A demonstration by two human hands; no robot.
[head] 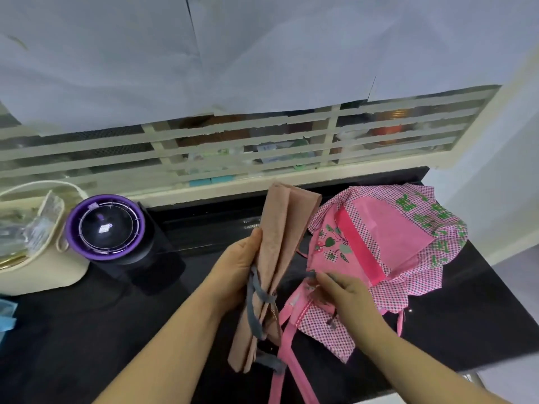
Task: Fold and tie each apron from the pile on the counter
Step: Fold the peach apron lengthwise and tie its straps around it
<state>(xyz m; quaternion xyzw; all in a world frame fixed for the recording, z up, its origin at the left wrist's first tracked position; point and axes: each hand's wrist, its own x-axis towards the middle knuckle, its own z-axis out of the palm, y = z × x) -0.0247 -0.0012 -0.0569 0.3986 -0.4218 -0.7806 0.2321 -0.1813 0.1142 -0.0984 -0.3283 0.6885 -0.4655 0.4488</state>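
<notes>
Within clamped left fingers (251,243): tan apron (281,228) folded, grey tie (267,298) wound on, right fingers (328,279) pinching its end. Beside them, pink aprons (393,237) unfolded.

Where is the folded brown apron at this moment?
Head view, centre: the left hand grips the brown apron above the black counter, just left of the pink apron pile; the right hand pinches its grey tie.

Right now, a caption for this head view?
Left hand holds the folded tan apron, grey tie wrapped round it; right hand pinches the tie's end beside the pink aprons.
</notes>
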